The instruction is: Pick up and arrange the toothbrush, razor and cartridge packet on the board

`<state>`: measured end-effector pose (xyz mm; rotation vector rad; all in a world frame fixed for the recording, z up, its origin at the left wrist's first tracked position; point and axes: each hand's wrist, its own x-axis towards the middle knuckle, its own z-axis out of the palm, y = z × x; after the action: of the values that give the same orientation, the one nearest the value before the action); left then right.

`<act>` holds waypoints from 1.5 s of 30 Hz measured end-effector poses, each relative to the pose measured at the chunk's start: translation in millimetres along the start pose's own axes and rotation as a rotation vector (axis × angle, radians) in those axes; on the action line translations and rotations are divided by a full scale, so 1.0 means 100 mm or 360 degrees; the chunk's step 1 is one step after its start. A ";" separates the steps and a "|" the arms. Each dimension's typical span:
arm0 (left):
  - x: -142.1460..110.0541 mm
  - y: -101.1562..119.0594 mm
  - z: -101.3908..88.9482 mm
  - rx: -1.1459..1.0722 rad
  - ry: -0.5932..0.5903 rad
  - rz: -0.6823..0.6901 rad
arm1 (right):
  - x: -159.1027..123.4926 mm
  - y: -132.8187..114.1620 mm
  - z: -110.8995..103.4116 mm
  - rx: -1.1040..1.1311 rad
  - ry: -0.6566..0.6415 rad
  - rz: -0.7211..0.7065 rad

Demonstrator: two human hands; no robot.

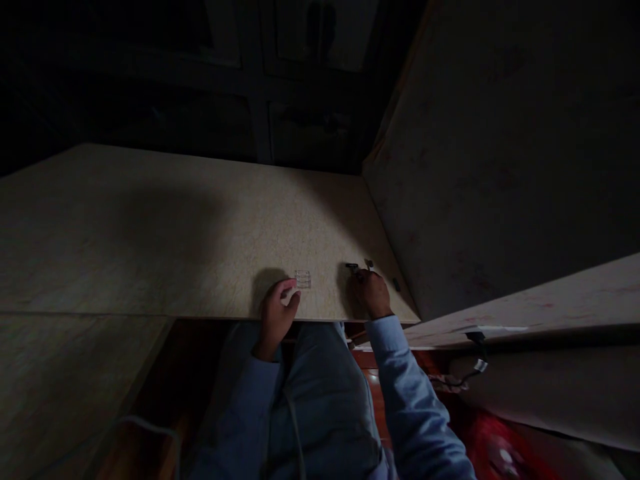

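My left hand (278, 312) is at the front edge of the table, thumb and fingers apart and curved. Its fingertips reach the left side of a small clear box (303, 279); I cannot tell whether they touch it. Further right, my right hand (373, 293) is closed in a pinch, resting low over the table. Just beyond its fingertips shows a small black bar-shaped piece (351, 265); what the fingers grip is mostly hidden. A small dark block (397, 285) lies to the right of this hand.
The pale table (240, 220) runs off to the left. A tall panel (500, 167) bounds it on the right. Below that panel hangs a black cable (479, 350). A white cord (155, 428) lies at lower left, and something red (500, 447) is at lower right. Light is dim.
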<state>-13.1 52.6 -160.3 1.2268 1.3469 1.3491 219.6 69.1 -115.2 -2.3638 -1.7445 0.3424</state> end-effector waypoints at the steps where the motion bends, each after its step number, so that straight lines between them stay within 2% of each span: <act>1: 0.06 -0.02 0.00 0.0074 -0.0011 0.0073 | 0.00 0.01 -0.01 -0.0009 -0.0005 -0.0017; 5: 0.29 -0.11 -0.01 0.0370 -0.0185 0.0335 | -0.05 0.06 -0.04 0.0068 0.0091 -0.0071; 10: 0.48 -0.19 -0.01 0.0782 -0.0381 0.0512 | -0.28 0.11 -0.01 0.0577 0.0319 -0.0320; 13: 0.44 -0.16 0.00 0.0919 -0.0388 0.0605 | -0.48 0.04 0.04 0.0890 0.0350 -0.0459; 19: 0.14 0.09 0.05 0.0837 -0.0207 0.0866 | -0.71 -0.30 0.19 0.1297 0.0204 -0.0444; 25: -0.08 0.32 0.14 0.0852 -0.0178 0.1213 | -0.71 -0.47 0.19 0.1162 0.0268 -0.0472; 33: -0.16 0.29 0.23 0.0831 -0.0029 0.1498 | -0.75 -0.47 0.02 0.0825 0.0380 -0.0490; 36: -0.18 0.30 0.28 0.0796 -0.0077 0.1519 | -0.75 -0.42 0.00 0.0732 0.0395 -0.0530; 39: -0.19 0.27 0.29 0.0800 -0.0169 0.1428 | -0.70 -0.27 -0.03 0.0717 0.0386 -0.0509; 42: -0.13 0.13 0.25 0.0846 -0.0203 0.1277 | -0.55 0.01 -0.09 0.0715 0.0402 -0.0381; 45: -0.01 -0.09 0.17 0.0952 -0.0114 0.1087 | -0.30 0.36 -0.19 0.0542 0.0356 -0.0238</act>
<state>3.2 55.1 -170.8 2.2701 1.3845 1.3503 249.4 29.4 -104.7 -1.9421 -1.6022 0.3100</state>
